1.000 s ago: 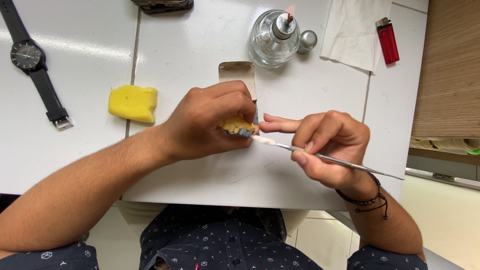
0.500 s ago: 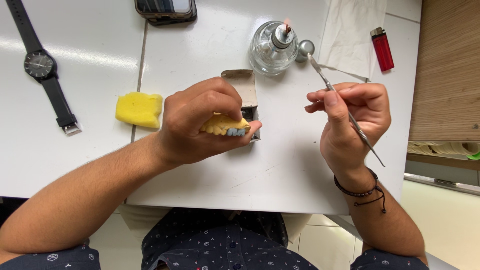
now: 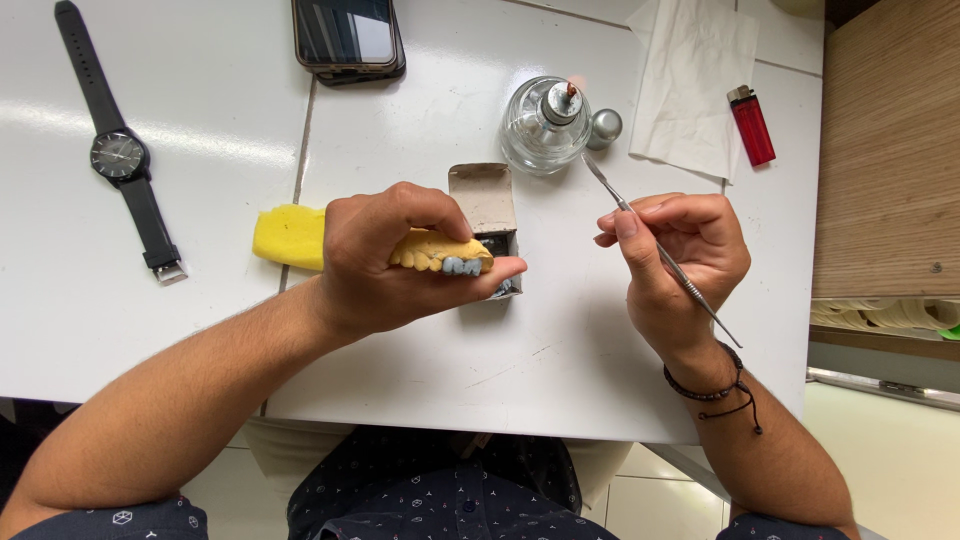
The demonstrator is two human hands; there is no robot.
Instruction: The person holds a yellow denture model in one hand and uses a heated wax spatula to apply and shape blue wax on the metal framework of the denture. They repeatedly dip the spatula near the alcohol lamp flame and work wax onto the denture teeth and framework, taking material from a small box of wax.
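**Dental model in one hand, metal tool in the other**

Here, the left hand (image 3: 385,255) curls around a yellow dental model (image 3: 440,250), with the fingers folded over its top and the thumb stretched out beneath it. The row of yellow teeth faces the person, and a few grey wax teeth (image 3: 462,266) sit at the end nearest the thumb tip. The model is lifted off the white table (image 3: 420,360), not resting on it.

The right hand (image 3: 680,255) pinches a thin metal instrument (image 3: 655,245) between thumb and forefingers, much as one holds a pen. Its tip points up and away from the hand toward a glass spirit lamp (image 3: 540,125); I cannot tell whether the tip touches the glass. The tool's other end sticks out below the hand, past the wrist, which wears a dark cord bracelet (image 3: 715,385). The two hands are apart, with a gap of bare table between them.

Just behind the left hand's fingertips lies a small open cardboard box (image 3: 485,200), partly hidden by the model. A yellow sponge (image 3: 285,235) lies touching the outer side of the left hand. Farther out on that side is a black wristwatch (image 3: 125,160), laid flat, and beyond the left hand a dark phone (image 3: 348,38). Beyond the right hand lie a white paper tissue (image 3: 695,80) and a red lighter (image 3: 750,125), side by side, with a small metal cap (image 3: 605,127) just beside the lamp.
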